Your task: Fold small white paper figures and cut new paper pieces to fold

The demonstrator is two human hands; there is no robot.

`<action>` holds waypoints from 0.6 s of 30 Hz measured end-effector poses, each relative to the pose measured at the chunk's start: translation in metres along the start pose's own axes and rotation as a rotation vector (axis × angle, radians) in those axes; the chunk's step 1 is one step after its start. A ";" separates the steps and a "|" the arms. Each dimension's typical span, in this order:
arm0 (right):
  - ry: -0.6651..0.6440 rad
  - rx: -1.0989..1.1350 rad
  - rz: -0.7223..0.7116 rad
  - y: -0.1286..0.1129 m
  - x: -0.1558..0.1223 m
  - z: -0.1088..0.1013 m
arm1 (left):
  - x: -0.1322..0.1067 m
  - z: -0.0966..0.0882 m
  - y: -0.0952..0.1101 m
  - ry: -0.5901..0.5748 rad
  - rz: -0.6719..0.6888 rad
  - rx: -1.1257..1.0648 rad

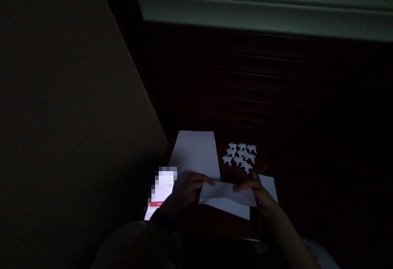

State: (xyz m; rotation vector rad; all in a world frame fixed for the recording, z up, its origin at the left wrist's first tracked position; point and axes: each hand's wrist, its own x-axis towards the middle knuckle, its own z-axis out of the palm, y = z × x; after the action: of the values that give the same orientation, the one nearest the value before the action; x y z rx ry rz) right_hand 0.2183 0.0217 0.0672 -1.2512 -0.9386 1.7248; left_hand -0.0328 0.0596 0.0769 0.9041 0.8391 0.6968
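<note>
In dim light my left hand (187, 191) and my right hand (258, 193) both pinch a white sheet of paper (229, 199) that is partly folded, low over a small dark table (224, 224). The left fingers curl over its left top corner, the right fingers over its right top edge. Just beyond lies a flat white sheet (196, 152). To its right sits a cluster of several small folded white paper figures (241, 156).
A lit phone screen (161, 195) lies left of my left hand. Another white sheet (268, 185) peeks out by my right hand. A dark wooden slatted panel (270, 84) rises behind the table, and a beige wall (67, 117) is on the left.
</note>
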 end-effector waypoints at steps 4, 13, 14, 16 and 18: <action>0.074 -0.101 -0.139 0.001 0.004 0.003 | 0.003 0.010 0.010 0.062 0.092 -0.138; -0.036 -0.419 -0.441 0.006 -0.013 0.046 | 0.013 0.009 -0.011 0.295 0.228 0.052; -0.060 -0.413 -0.431 0.007 -0.017 0.049 | 0.013 0.008 -0.010 0.315 0.232 0.064; -0.107 -0.355 -0.394 0.007 -0.023 0.051 | 0.012 0.005 -0.008 0.345 0.253 0.061; -0.148 -0.217 -0.342 0.007 -0.028 0.051 | 0.013 0.004 -0.005 0.372 0.276 0.055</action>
State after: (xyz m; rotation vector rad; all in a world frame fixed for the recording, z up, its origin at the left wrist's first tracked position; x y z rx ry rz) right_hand 0.1735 -0.0121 0.0838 -1.0321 -1.3717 1.4877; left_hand -0.0224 0.0664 0.0699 0.9648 1.0762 1.1095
